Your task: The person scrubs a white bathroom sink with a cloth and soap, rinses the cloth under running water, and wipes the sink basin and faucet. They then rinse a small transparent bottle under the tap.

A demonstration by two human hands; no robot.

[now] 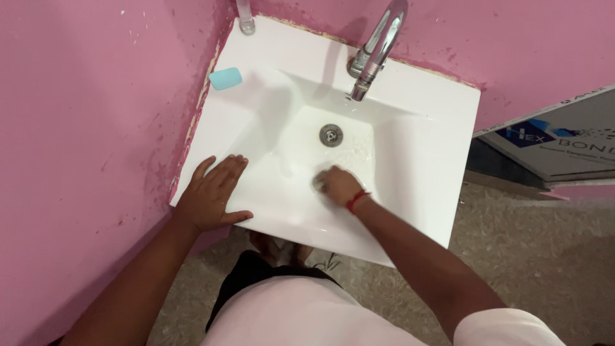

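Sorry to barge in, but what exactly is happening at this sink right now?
A person leans over a white sink on a pink wall. Their right hand presses something small and grey against the wet basin floor near the drain. Their left hand rests flat on the rim. A blue soap bar lies at the back corner.

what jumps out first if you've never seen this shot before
The bright pink wall wraps a white sink set in the corner, with a chrome tap at its back edge. The right hand, a red thread at its wrist, presses something small and blurred on the wet basin floor near the drain, while the left hand lies flat on the front left rim. A pale blue soap bar sits at the back left.
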